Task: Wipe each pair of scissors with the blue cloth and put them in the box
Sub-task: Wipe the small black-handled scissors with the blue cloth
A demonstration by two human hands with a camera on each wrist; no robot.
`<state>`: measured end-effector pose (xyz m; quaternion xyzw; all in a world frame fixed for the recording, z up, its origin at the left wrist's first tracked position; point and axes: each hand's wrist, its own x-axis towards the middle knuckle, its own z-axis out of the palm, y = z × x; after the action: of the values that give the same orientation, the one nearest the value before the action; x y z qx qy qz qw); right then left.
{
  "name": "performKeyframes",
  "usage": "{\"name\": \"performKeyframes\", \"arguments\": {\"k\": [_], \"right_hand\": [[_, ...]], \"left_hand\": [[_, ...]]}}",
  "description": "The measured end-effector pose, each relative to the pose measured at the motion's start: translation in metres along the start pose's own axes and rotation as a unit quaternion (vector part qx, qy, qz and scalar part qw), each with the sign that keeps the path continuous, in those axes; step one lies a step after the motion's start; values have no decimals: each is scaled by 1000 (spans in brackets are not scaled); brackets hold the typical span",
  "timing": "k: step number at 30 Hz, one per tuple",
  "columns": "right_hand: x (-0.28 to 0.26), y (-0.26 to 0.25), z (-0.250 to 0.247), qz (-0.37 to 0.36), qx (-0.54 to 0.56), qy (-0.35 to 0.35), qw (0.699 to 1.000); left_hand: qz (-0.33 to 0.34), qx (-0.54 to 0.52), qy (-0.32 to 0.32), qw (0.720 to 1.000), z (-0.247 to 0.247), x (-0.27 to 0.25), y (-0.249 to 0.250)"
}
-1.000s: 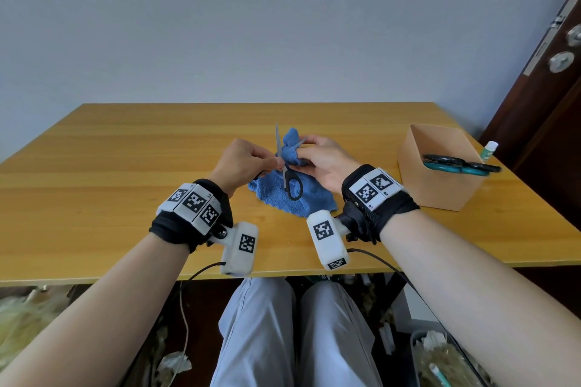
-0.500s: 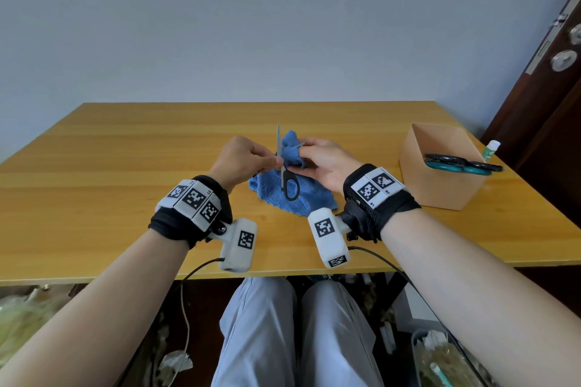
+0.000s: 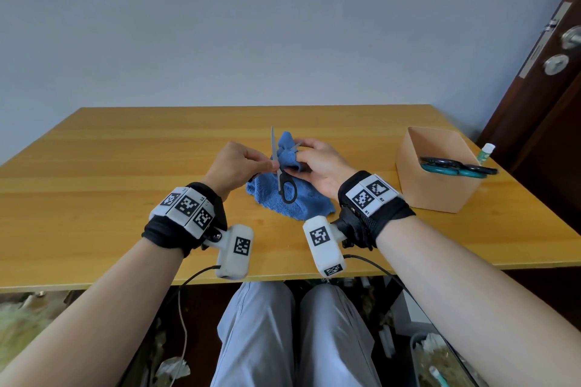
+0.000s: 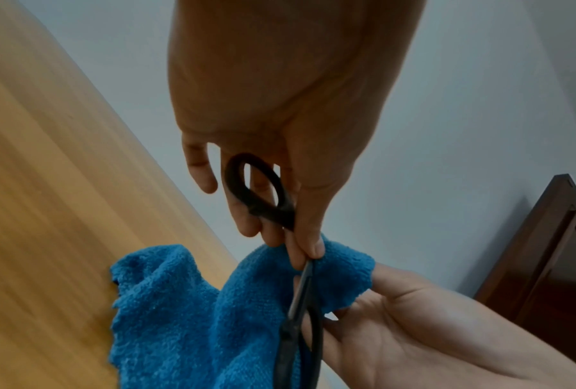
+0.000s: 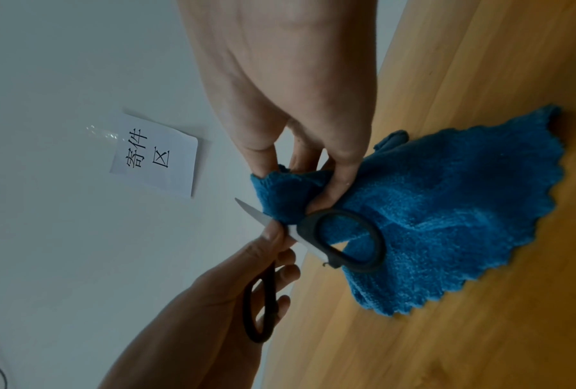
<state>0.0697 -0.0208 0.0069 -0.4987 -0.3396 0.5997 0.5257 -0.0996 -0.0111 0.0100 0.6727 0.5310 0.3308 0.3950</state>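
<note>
Black-handled scissors [image 3: 284,185] stand upright over the table's middle with the blades spread, one blade [image 3: 273,144] pointing up. My left hand [image 3: 267,163] pinches them near the pivot, and one handle loop [image 4: 256,189] lies against its fingers. My right hand [image 3: 298,157] pinches the bunched top of the blue cloth [image 3: 292,204] round the other blade, whose tip [image 3: 297,145] pokes out. The cloth's lower part lies on the table. The free handle loop [image 5: 346,242] hangs in front of the cloth [image 5: 446,223]. A cardboard box [image 3: 437,195] at the right holds teal-handled scissors [image 3: 456,168].
A small white bottle [image 3: 486,152] stands just behind the box near the wooden table's [image 3: 125,166] right edge. A dark door [image 3: 540,104] is at the far right. A paper label [image 5: 154,155] hangs on the wall.
The right hand has shifted the bunched cloth slightly along the blade. The left hand keeps the scissors upright in nearly the same place.
</note>
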Motion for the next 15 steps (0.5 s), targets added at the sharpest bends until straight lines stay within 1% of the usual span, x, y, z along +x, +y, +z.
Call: {"name": "performKeyframes", "arguments": {"k": [6,11,15], "right_hand": [[-1,1,-1,-3,1,5,1000],[-2,0,2,-9,-8,-3,1000],[-1,-1,0,-13,-15,9,1000]], "left_hand": [[-10,-17,2,1000,0,-2,2],[-11,-5,-12,1000,-2,-3,1],[-18,-9,-11,1000,-1,-5,2]]}}
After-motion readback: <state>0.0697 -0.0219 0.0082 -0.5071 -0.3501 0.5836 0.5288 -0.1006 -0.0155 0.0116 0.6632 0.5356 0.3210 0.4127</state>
